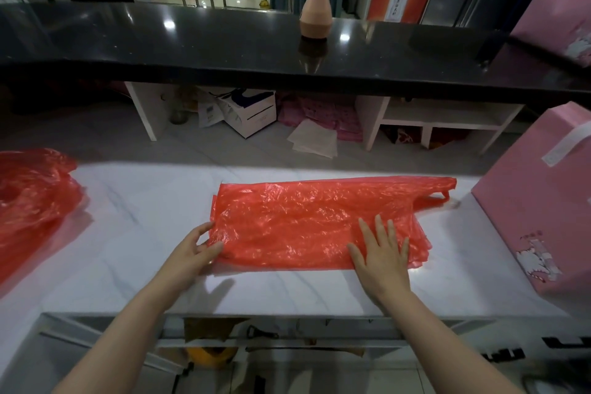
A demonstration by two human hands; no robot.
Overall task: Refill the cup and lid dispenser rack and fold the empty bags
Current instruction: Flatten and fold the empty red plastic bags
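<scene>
The left hand (192,251) pinches the near left corner of the red bag (313,224), thumb on top, fingers (204,231) curled at its edge. The right hand (382,253) lies flat on the bag's near right part, fingers spread and pressing it down. The bag lies flattened on the white table (144,233), handles pointing right toward a pink box (540,217). A crumpled red bag (32,195) sits well apart at the table's left.
</scene>
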